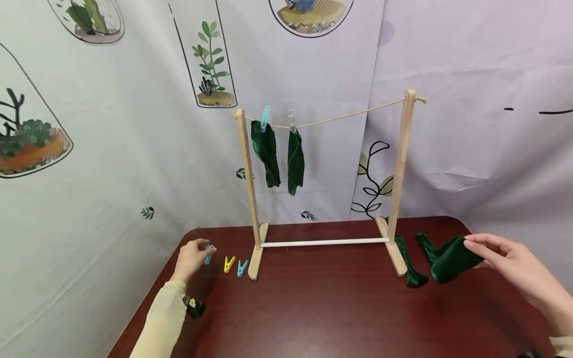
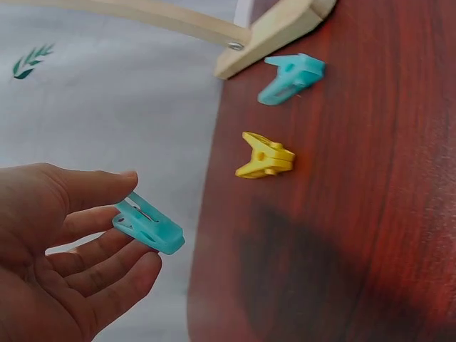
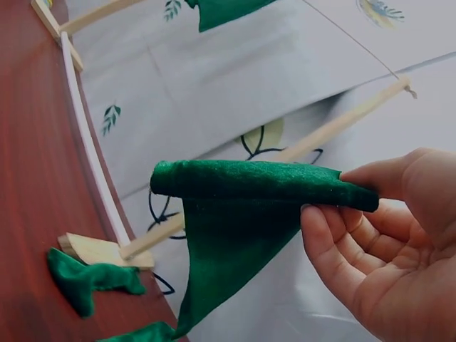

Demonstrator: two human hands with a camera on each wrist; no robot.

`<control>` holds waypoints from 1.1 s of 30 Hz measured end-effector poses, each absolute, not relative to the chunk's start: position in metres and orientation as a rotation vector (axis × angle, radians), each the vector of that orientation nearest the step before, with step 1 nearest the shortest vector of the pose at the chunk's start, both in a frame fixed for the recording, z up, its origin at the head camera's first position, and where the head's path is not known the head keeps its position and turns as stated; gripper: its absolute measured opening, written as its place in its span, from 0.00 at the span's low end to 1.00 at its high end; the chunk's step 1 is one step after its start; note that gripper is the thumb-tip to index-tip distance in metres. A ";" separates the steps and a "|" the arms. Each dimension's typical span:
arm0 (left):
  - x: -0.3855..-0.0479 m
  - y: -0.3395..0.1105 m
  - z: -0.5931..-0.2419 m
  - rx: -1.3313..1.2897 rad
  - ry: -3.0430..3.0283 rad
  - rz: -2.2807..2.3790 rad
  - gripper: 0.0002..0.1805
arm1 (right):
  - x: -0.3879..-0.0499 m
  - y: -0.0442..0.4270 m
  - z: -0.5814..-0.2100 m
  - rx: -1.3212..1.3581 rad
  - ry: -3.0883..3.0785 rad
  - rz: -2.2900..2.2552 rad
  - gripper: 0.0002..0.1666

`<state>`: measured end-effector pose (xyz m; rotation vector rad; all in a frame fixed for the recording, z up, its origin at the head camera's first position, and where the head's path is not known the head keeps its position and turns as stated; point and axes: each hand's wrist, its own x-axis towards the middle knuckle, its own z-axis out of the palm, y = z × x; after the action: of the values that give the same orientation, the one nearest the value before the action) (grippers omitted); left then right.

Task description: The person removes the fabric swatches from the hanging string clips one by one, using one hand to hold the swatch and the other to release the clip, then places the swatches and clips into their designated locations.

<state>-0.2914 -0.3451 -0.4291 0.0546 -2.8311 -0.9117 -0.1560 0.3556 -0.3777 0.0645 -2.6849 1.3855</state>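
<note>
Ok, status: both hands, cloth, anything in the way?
Left hand pinches blue clothespin. Right hand pinches green cloth. Two green pieces hang on rope; wooden post between them and right hand.

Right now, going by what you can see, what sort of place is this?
Probably an indoor tabletop staging area: a dark reddish table, a creased, plant-printed cloth backdrop behind it, and a wooden stand whose line has green cloth pieces clipped to it.

Soft light (blurry-edged shadow [image 2: 306,278])
</note>
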 end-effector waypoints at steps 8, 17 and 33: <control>-0.293 -0.347 -0.442 0.097 -2.855 -0.930 0.24 | -0.143 0.340 -0.387 0.096 -2.782 1.433 0.23; -0.297 -0.347 -0.455 0.133 -2.870 -0.973 0.23 | -0.138 0.323 -0.389 0.186 -2.844 1.513 0.22; -0.304 -0.337 -0.474 0.165 -2.892 -0.936 0.21 | -0.145 0.289 -0.419 0.304 -2.878 1.684 0.22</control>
<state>-0.3035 -0.3370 -0.4741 0.1655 -2.8921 -0.9361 -0.1454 0.2892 -0.4194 0.3037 -2.8777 1.6845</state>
